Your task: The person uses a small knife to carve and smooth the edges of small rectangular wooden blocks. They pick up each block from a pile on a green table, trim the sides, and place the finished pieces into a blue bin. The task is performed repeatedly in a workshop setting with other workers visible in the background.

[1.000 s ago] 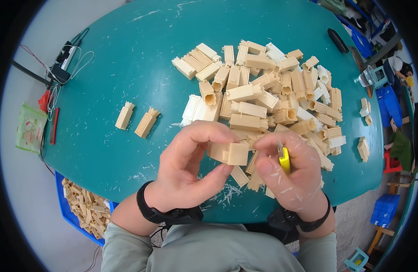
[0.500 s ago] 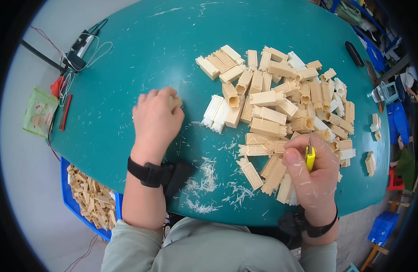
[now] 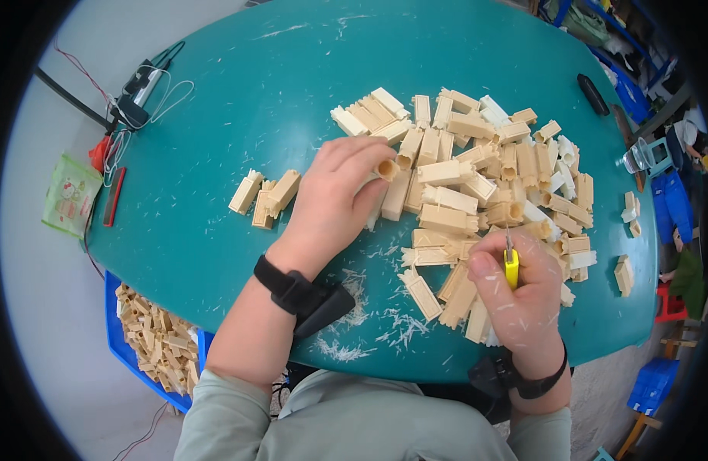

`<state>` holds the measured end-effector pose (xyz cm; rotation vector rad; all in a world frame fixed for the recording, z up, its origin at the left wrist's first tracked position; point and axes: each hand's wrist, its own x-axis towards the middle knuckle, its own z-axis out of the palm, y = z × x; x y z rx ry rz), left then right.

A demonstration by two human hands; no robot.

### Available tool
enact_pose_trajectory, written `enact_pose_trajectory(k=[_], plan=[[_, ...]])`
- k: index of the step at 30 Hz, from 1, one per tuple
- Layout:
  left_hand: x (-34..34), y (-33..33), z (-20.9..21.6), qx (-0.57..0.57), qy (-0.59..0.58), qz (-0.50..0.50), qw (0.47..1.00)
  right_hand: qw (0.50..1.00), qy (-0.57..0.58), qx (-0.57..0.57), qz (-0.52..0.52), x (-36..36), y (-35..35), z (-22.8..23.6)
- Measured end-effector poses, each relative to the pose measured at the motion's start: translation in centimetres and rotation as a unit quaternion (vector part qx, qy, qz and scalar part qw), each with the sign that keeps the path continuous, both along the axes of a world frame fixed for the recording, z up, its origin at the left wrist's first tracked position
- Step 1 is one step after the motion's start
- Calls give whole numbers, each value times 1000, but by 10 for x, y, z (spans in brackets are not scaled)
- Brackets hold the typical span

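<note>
My left hand reaches over the left edge of the pile, its fingers curled around a hollow beige plastic block whose round opening shows. My right hand is closed around a yellow craft knife, its thin blade pointing away from me over the pile. Beige and white hollow blocks with notched ends lie heaped between and beyond my hands. To the left of my left hand sit three beige blocks in a small group.
White plastic shavings litter the green table. A blue bin of beige pieces stands below the left edge. A power strip with cables and a green bag are far left. A black cylindrical object lies far right.
My left hand has moved right, from the small group at the left to the pile's left edge, uncovering that group. It now grips a block there. The right hand keeps the knife, shifting slightly.
</note>
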<state>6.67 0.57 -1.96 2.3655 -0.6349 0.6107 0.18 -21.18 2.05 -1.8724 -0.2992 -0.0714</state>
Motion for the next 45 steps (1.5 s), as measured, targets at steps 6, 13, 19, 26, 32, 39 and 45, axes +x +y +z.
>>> enact_pose_trajectory(k=[6,13,19,26,32,39,45], plan=[[-48,-21,16,-416,271,-112,861,1000,22,-16,10,0,3,1],[-65,-25,13,-492,254,-191,811,993,35,-39,104,0,0,2],[-68,-28,17,-516,262,-179,796,992,62,-12,105,-5,5,0],[-71,-26,19,-488,266,-157,816,990,75,53,111,-5,5,-1],[-69,-28,24,-486,290,-177,806,965,169,191,53,-6,4,8],[-70,-26,23,-450,270,-153,837,968,138,194,83,-3,-2,6],[-68,-22,24,-355,190,-165,900,971,140,184,54,-3,0,5]])
